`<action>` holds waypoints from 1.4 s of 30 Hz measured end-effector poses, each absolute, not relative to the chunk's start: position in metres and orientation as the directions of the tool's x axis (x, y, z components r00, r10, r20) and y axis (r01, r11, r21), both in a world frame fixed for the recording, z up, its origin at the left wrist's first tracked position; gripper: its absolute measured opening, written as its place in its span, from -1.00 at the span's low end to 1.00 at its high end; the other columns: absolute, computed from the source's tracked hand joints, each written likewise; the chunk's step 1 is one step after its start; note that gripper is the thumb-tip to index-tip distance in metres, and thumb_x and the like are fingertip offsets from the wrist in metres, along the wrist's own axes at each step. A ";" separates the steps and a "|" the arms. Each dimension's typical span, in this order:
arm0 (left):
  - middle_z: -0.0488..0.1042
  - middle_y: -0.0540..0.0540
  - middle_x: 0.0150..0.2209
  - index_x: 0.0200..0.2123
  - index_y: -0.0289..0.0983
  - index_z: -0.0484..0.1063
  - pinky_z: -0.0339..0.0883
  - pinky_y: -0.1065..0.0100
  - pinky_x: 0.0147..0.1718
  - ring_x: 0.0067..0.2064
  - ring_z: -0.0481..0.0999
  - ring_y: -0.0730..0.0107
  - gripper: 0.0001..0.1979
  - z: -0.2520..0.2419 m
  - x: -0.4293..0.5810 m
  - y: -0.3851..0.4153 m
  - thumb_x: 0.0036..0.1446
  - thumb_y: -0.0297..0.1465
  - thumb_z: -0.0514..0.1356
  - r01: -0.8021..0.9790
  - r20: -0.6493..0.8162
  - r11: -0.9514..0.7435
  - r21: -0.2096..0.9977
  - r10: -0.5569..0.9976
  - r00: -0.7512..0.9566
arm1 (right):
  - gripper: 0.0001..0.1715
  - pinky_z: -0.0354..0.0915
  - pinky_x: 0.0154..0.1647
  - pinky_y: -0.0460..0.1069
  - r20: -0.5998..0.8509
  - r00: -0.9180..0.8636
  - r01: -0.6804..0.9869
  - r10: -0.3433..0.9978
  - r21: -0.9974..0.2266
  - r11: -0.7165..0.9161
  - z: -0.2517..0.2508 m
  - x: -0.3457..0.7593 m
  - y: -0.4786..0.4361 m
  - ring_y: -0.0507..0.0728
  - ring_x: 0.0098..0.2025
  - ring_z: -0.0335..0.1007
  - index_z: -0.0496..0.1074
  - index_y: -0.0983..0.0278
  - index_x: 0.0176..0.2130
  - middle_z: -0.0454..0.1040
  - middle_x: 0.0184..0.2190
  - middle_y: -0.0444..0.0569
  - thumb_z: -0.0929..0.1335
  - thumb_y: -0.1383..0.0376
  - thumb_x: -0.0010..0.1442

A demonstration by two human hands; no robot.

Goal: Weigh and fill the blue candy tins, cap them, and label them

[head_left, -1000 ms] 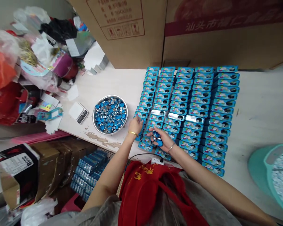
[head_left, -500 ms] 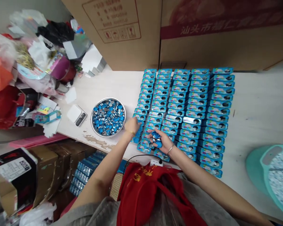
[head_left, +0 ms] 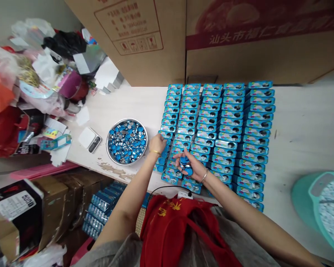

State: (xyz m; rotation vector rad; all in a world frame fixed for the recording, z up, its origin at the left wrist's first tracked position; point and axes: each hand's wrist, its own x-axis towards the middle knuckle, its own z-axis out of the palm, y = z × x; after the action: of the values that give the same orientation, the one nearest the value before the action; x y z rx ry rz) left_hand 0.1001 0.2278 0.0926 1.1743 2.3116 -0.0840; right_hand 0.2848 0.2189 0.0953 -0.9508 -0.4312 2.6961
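Observation:
My right hand [head_left: 194, 167] is cupped palm up around several small round blue-and-silver metal caps [head_left: 188, 171], over the near part of the columns. My left hand [head_left: 157, 143], fingers pinched together, touches the edge of the leftmost column of blue packs [head_left: 169, 128]. Whatever is between its fingertips is hidden. Left of that hand stands a round metal bowl [head_left: 107, 150] full of the same caps [head_left: 127, 140]. The packs lie in several columns, each with a printed front and a dark round spot.
Large cardboard boxes [head_left: 144, 70] stand along the back. A white digital scale [head_left: 87, 138] lies left of the bowl, with bags and clutter [head_left: 41, 70] beyond. At the right is a turquoise tub [head_left: 302, 196]. A white power socket [head_left: 184, 194] with a cable sits at the near edge.
My left hand has shifted slightly up the leftmost column, its fingers still pinched. My right hand keeps its handful of caps at nearly the same place. The camera view has shifted a little.

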 end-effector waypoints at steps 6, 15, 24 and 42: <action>0.51 -0.27 -0.15 -0.28 -0.27 0.47 0.29 0.25 -0.13 -0.06 0.48 0.08 -0.65 0.082 0.087 0.252 -0.01 -0.11 0.21 0.806 -0.613 0.592 0.025 0.645 -0.455 | -0.32 0.02 -0.79 -0.18 -0.487 -0.833 -0.069 0.262 -0.379 -0.923 0.095 0.291 0.228 -0.02 -0.64 0.23 0.44 0.30 -0.34 0.42 -0.60 -0.06 0.17 -0.22 0.08; 0.46 -0.13 -0.14 -0.12 -0.21 0.40 0.29 0.30 -0.07 -0.08 0.45 0.29 -0.73 0.105 0.114 0.223 0.10 -0.27 0.17 0.766 -0.434 0.400 0.503 0.884 -0.176 | -0.23 0.06 -0.79 -0.18 -0.478 -0.868 0.045 0.134 -0.345 -0.938 0.093 0.293 0.233 0.00 -0.67 0.28 0.46 0.34 -0.37 0.43 -0.65 0.00 0.12 -0.25 0.09; 0.48 -0.04 -0.29 -0.21 -0.28 0.35 0.37 0.43 -0.30 -0.30 0.49 0.45 -0.82 0.103 0.128 0.223 0.15 -0.33 0.09 0.631 -0.495 0.509 0.585 0.841 -0.219 | -0.31 0.05 -0.80 -0.20 -0.556 -0.800 -0.003 0.226 -0.373 -0.928 0.092 0.280 0.240 -0.02 -0.67 0.28 0.37 0.30 -0.54 0.37 -0.70 -0.06 0.17 -0.24 0.07; 0.49 -0.28 -0.16 -0.21 -0.30 0.45 0.29 0.16 -0.08 -0.06 0.46 0.06 -0.69 0.096 0.093 0.285 0.04 -0.22 0.19 0.829 -0.581 0.555 0.073 0.699 -0.417 | -0.14 0.00 -0.82 -0.18 -0.429 -0.891 0.048 0.145 -0.407 -0.912 0.091 0.278 0.259 -0.01 -0.68 0.25 0.33 0.31 -0.61 0.39 -0.67 -0.02 0.03 -0.33 0.03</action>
State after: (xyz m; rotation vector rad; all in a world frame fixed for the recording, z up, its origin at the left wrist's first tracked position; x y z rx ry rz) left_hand 0.0927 0.2845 0.0963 1.2238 2.2290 -0.3034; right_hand 0.2780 0.2591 0.0907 -0.7158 -0.6423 2.9370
